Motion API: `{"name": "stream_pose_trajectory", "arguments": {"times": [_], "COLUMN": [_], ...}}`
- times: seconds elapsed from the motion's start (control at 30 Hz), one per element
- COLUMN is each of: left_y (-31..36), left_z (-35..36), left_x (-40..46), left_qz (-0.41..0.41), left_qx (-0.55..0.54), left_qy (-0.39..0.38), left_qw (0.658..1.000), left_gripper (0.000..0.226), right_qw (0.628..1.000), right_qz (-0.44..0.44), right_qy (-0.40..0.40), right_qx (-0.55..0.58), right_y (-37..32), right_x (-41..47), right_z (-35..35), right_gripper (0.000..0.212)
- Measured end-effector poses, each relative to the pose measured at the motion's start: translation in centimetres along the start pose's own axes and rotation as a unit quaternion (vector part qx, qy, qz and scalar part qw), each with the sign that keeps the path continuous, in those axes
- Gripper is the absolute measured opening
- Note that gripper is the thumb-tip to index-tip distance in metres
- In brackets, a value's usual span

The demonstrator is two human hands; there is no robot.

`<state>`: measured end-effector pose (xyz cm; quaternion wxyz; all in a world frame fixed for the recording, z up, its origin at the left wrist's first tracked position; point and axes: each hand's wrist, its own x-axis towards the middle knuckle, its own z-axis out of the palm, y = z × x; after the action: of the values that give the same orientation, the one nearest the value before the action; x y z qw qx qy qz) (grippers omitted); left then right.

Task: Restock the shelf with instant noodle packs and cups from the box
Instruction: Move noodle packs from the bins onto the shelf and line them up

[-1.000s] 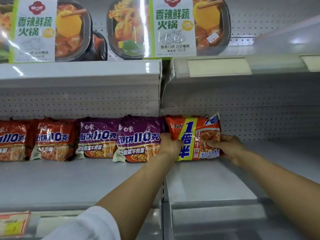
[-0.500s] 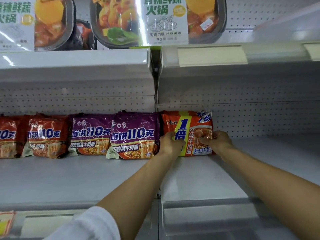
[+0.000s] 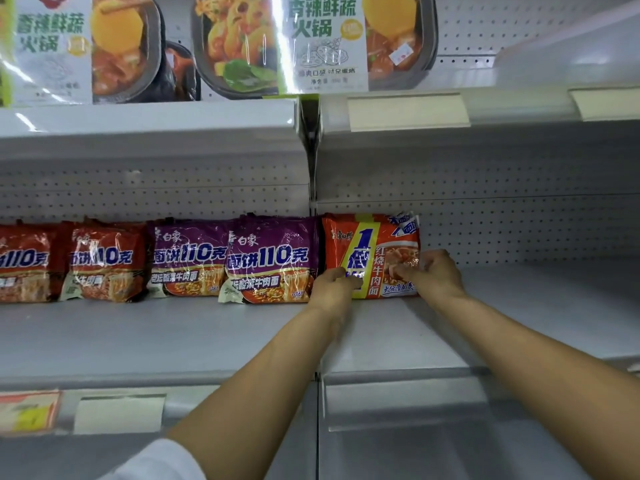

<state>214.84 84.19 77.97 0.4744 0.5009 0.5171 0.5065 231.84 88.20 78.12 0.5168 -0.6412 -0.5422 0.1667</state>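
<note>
Since the earlier frame we have seated the orange noodle multipack (image 3: 372, 254) further back, upright against the pegboard, just right of the purple multipack (image 3: 272, 259). Our left hand (image 3: 332, 284) and right hand (image 3: 429, 273) each grip a lower corner, fingers curled. We judge it light, crinkly, slippery and crushable: hold edges, not the middle.

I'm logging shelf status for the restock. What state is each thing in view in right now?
orange noodle pack: upright at the shelf back, held by both hands
left hand: gripping its lower left
right hand: pinching its right side
purple packs: two, upright, in a row
red packs: upright, far left
hotpot boxes: upright, shelf above
</note>
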Motion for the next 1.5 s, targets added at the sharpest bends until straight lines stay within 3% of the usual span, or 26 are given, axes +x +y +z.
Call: {"name": "stream_pose_trajectory", "arguments": {"times": [0.3, 0.67, 1.03, 1.5], "left_y": [0.0, -1.6, -10.4, -26.3], "left_z": [-2.5, -7.3, -14.5, -20.5], "left_x": [-6.4, -15.1, -22.7, -28.7], "left_qz": [0.028, 0.013, -0.067, -0.269], "left_qx": [-0.123, -0.292, -0.265, -0.213], "left_qy": [0.042, 0.060, 0.074, 0.081], "left_qw": [0.991, 0.954, 0.959, 0.936], "left_gripper": [0.031, 0.015, 0.012, 0.010], "right_qw": [0.974, 0.962, 0.961, 0.942], "right_qz": [-0.024, -0.094, 0.004, 0.225], "right_qy": [0.016, -0.039, -0.112, -0.157], "right_qx": [0.227, 0.253, 0.254, 0.196], "right_y": [-2.5, -4.4, -1.8, 8.2], "right_x": [-7.7, -19.6, -31.2, -45.7], "right_z": [-1.2, 0.9, 3.4, 8.3], "right_gripper": [0.032, 0.019, 0.016, 0.013]}}
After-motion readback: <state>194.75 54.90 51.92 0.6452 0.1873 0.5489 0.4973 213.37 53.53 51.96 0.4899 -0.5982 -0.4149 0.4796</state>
